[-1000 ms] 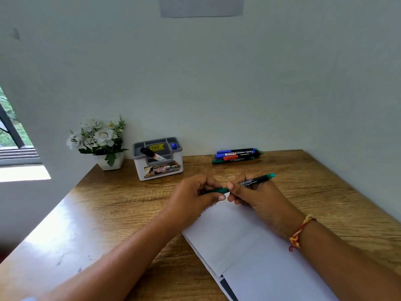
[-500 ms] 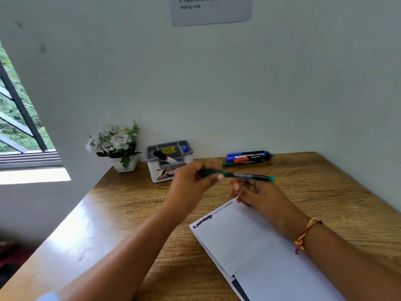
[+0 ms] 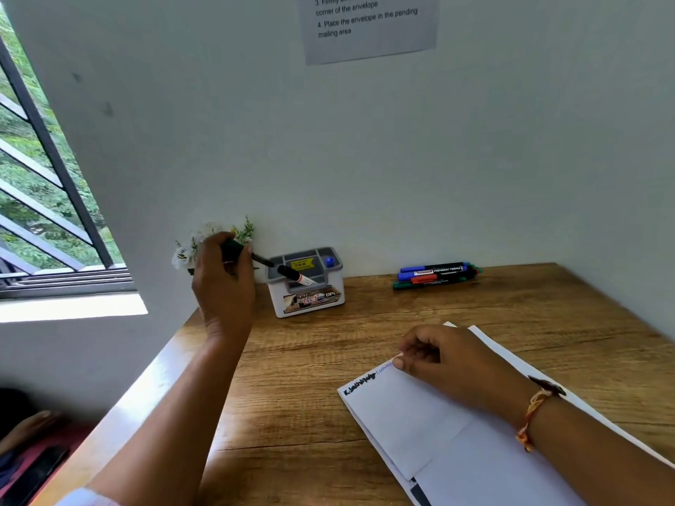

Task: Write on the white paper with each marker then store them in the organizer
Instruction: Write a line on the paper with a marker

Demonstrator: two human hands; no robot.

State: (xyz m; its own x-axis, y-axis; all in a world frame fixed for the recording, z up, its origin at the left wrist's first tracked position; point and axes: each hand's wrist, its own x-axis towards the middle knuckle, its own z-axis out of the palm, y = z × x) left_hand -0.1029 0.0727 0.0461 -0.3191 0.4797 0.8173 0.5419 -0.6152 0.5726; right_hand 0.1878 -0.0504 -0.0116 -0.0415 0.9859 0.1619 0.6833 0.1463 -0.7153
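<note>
Head view: the task is judged partly done. The organizer [image 3: 310, 303] stands at the back of the surface [image 3: 299, 363] and already holds a black marker [image 3: 296, 277] lying slantwise across its compartments and a blue-capped one [image 3: 330, 261] upright in the back right slot. The white paper [image 3: 412, 414] bears a black scrawl [image 3: 361, 383] and a fainter blue one beside it; whether green writing follows cannot be told, as the right hand [image 3: 449, 359] covers that spot. That hand rests on the sheet with fingers loosely curled and holds nothing visible. The left hand [image 3: 224, 283] grips the green marker [image 3: 256, 258] in a closed fist, raised just left of the organizer. The marker's long axis runs from the fist down and to the right, its exposed dark end pointing at the organizer's left rim; contact cannot be confirmed. Storing it is judged the step in hand. A bundle of markers [image 3: 436, 275] lies by the wall, well apart, not yet stored.
</note>
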